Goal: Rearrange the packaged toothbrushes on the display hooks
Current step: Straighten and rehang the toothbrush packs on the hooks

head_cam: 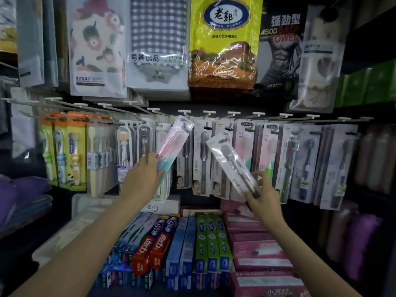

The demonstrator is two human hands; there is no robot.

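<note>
Left hand (147, 168) gripped pink-green toothbrush pack (173, 144), long axis tilted up-right, hang hole just beside a far hook (186, 113) (nearer this hand). Right hand (260, 187) pinched grey toothbrush pack (229, 159), tilted up-left, off the hooks.

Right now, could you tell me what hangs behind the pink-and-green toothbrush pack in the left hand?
Behind the pink-and-green pack, held by the left hand, clear-cased toothbrushes and a dark-brush pack hang on hooks. The pack covers whatever hangs directly behind it.
</note>
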